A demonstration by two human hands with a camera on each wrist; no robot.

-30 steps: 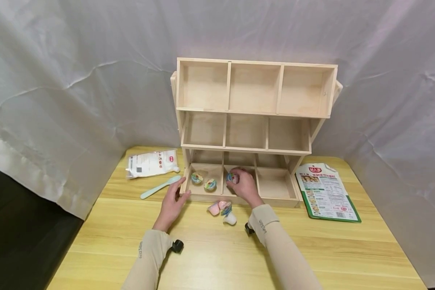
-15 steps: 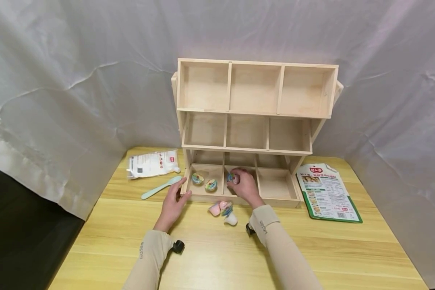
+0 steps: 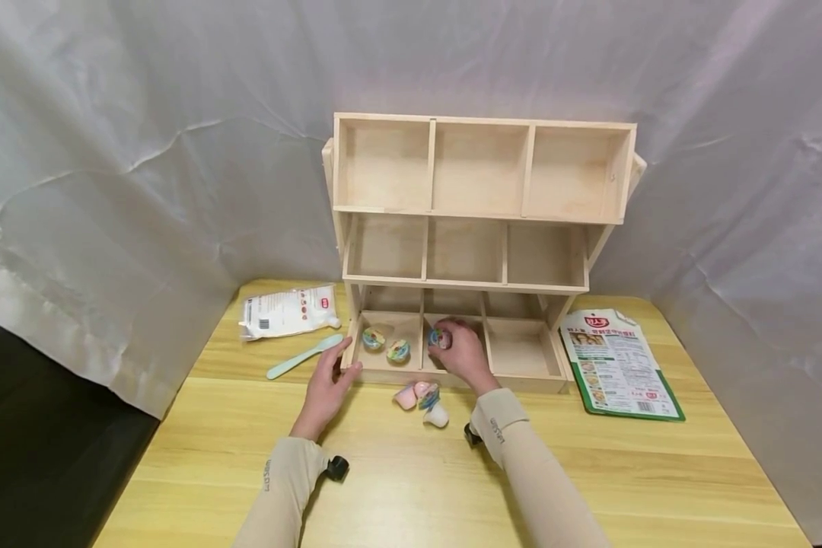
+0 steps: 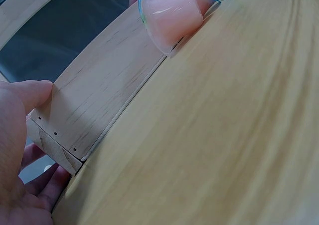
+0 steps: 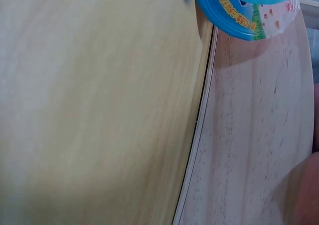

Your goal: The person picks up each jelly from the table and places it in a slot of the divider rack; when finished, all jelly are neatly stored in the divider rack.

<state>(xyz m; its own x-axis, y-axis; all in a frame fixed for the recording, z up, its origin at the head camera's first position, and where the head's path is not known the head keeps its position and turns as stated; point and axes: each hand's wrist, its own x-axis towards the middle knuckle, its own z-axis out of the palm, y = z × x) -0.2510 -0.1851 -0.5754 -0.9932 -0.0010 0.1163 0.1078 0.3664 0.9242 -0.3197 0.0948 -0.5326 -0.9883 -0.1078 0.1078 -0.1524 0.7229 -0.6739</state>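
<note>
One cup (image 3: pixel 439 339) partly behind right hand (image 3: pixel 463 353), contents unclear.

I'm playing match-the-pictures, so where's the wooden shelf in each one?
Head: the wooden shelf stands in the middle, a little to the right.
Left wrist: part of its front board slants across the upper left.
Right wrist: that board runs down the right side.
Shared landmark: the yellow table, along the board's bottom edge in all three.

by your left hand (image 3: pixel 325 385): pale-green spatula (image 3: pixel 304 358); beyond it, white pouch (image 3: pixel 290 313). right of your right hand (image 3: pixel 464 352): green-edged packet (image 3: pixel 619 365). beyond both hands: grey sheeting (image 3: pixel 466 57).
</note>
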